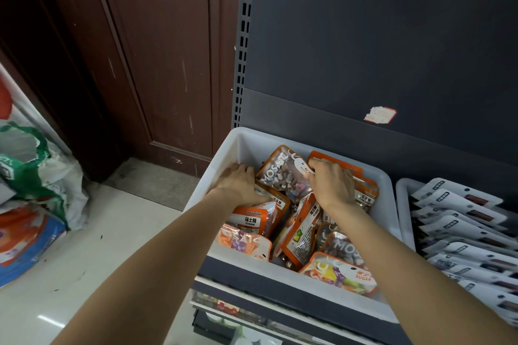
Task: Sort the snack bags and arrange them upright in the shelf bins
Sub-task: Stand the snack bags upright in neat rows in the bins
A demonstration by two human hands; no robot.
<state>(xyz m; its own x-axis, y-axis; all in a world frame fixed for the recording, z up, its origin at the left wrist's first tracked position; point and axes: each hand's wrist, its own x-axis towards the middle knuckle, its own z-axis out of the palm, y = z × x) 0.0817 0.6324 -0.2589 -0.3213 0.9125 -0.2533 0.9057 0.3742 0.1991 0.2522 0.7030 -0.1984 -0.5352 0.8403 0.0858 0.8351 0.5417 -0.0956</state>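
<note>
White plastic forms the large rectangular bin point(280, 280) on the dark grey metal shelf point(364, 36), and it holds a loose jumble of orange-trimmed candy bags with clear windows point(301, 228), most lying tilted or flat. At the bin's far left corner the person's left hand point(241, 183) reaches in with fingers curled over the edge of one orange bag beside the left wall. Just right of it, a bag printed MOSAIC with grey and pink pebble-like sweets point(283, 173) leans against the far wall, nearly upright. The right hand point(332, 183) is at the far right part of the bin, its fingers bent and pinching the top of an orange bag point(364, 190) standing against the far wall. Beside the bin's right wall sits a second white bin point(402, 196), packed with overlapping white and black flat packets point(462, 221) in a row. Left of the shelf, a dark brown wooden door point(140, 64) meets a pale tiled floor point(84, 274), where printed woven sacks point(33, 190) lie slumped.
</note>
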